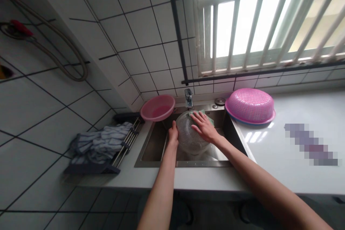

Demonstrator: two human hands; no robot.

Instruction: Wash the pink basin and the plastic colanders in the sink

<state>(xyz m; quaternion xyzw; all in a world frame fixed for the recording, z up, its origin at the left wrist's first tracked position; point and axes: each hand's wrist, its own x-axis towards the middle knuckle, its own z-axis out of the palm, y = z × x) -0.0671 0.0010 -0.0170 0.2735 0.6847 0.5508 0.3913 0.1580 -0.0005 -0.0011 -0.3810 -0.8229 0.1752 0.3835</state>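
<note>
Over the steel sink (151, 147), a clear, round mesh-patterned colander (188, 136) is tilted on its side. My left hand (173, 133) is closed around the colander's left edge, thumb up. Fingers spread, my right hand (203, 125) lies flat against the upper right of the colander. Beneath it is a green cloth (209, 118), pressed onto the colander and partly hidden by my fingers. Just behind the colander stands the metal faucet (188, 97); I cannot tell if water is running.
A pink basin (158, 107) leans at the sink's back left corner. To the right, an upturned pink basket (250, 106) sits on the white counter (269, 158). Striped cloth (102, 142) is heaped on a rack (128, 143) at the left. A blurred-out object (309, 143) lies farther right.
</note>
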